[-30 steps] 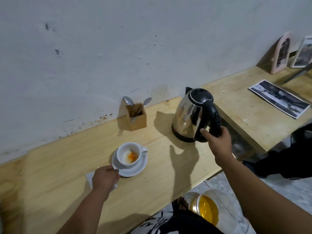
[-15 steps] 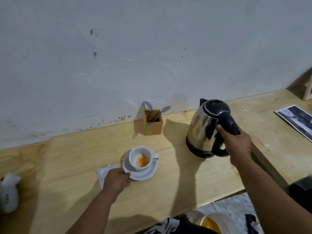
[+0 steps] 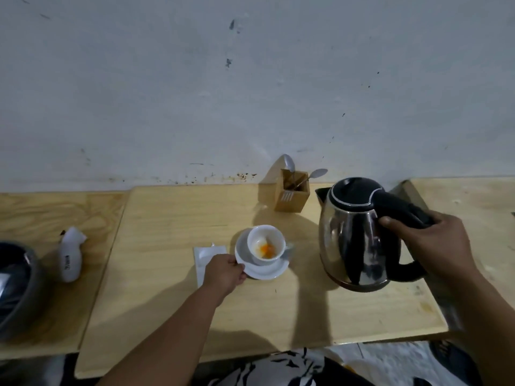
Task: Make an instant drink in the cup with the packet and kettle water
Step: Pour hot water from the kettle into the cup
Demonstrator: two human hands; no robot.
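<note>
Left hand (image 3: 224,271): lower centre of the frame, fingers closed on the near-left rim of the saucer, forearm reaching in from the bottom edge.
Right hand (image 3: 434,249): right side of the frame, wrapped tight round the black handle of the kettle.
Surface (image 3: 250,316): pale wooden board, filling the lower half of the frame up to the wall.
Packet (image 3: 204,257): white, lying flat just left of the saucer, partly under the left hand; whether it is torn open I cannot tell.
Saucer (image 3: 264,271): white, centre of the frame, carrying the cup.
Cup (image 3: 264,245): white, on the saucer, mouth tipped toward the camera, orange powder in its bottom, handle pointing right.
Kettle (image 3: 351,238): steel body with black lid, right of the cup and apart from it, spout toward the upper left; whether its base touches the surface is unclear.
White bottle (image 3: 71,254): left of the frame, well apart from the cup.
Dark bowl (image 3: 16,288): at the left edge, cut off.
Wooden holder (image 3: 291,195): beyond the cup, against the wall, with two spoons (image 3: 317,173) standing in it.
Wall (image 3: 250,79): grey-white, marked, across the upper half.
</note>
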